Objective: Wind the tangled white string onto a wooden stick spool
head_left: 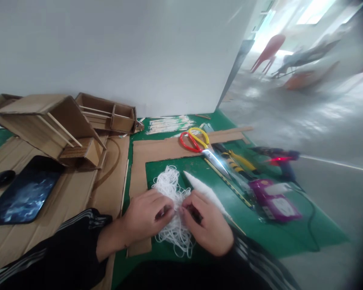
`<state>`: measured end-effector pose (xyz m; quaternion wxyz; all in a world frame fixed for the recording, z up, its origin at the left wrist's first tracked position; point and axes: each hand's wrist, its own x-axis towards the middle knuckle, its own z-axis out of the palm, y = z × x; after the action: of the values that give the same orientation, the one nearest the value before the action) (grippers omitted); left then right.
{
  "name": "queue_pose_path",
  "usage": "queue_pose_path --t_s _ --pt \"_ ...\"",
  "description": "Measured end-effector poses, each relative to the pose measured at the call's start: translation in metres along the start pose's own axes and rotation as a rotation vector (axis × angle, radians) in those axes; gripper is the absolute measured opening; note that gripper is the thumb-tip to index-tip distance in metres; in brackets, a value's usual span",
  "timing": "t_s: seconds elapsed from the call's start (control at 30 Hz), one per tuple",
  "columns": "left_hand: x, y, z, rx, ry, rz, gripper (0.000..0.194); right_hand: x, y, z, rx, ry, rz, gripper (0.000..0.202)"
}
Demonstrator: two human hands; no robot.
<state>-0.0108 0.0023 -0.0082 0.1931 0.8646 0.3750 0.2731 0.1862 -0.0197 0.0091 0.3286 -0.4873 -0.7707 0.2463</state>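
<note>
- Between and beneath the two hands, a tangle of white string (pixel 168 182) is spread on the green surface (pixel 166 159), its long axis run roughly away from the body.
- By the left hand (pixel 143 213), the tangle's left side is partly covered; the fingers are curled, the fingertips drawn nearly together.
- By the right hand (pixel 213 225), the opposite side is met, with thumb and fingers likewise bent inward; whether a strand is pinched by either hand cannot be told.
- Just beyond the right hand, a white tapered bundle (pixel 206 191) is laid slantwise, its tip pointed away and leftward; by the left hand it is less closely neighboured.
</note>
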Motion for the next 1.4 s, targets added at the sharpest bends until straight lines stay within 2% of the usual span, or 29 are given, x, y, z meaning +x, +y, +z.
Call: queue_pose_path --t_s 0.13,0.4,0.47,0.63,0.8,0.97,1.1,1.4 --pt "-0.0002 0.0022 -0.0023 -0.022 0.018 -0.028 0.012 -0.0014 0.002 -0.0016 0.031 0.018 -0.004 0.015" --pt "-0.0038 0.0002 -0.004 -0.063 0.102 0.037 0.004 -0.0032 0.0001 -0.0044 0.044 0.102 0.074 0.016" --pt "-0.0042 -0.0005 -0.0025 -0.078 0.122 0.032 0.007 -0.0033 -0.0001 -0.0046 0.042 0.109 0.09 0.016" --pt "-0.0048 -0.002 -0.0016 -0.076 0.124 0.017 0.009 -0.0034 0.0003 -0.0043 0.062 0.085 0.105 0.017" --pt "-0.0036 0.0005 -0.0061 -0.068 0.071 -0.01 0.022 -0.0021 -0.0001 -0.005 0.114 0.053 0.102 0.019" --pt "-0.0017 0.0046 -0.0074 -0.077 0.036 -0.084 0.011 -0.0024 -0.0015 -0.0062 0.178 0.009 0.119 0.021" --pt "-0.0012 0.005 -0.0034 -0.038 0.06 -0.095 0.017 -0.0032 -0.0023 -0.0061 0.176 -0.001 0.121 0.022" --pt "-0.0003 0.0044 0.0004 -0.047 0.082 -0.078 0.005 -0.0007 0.0004 -0.0041 0.141 0.007 0.164 0.022"
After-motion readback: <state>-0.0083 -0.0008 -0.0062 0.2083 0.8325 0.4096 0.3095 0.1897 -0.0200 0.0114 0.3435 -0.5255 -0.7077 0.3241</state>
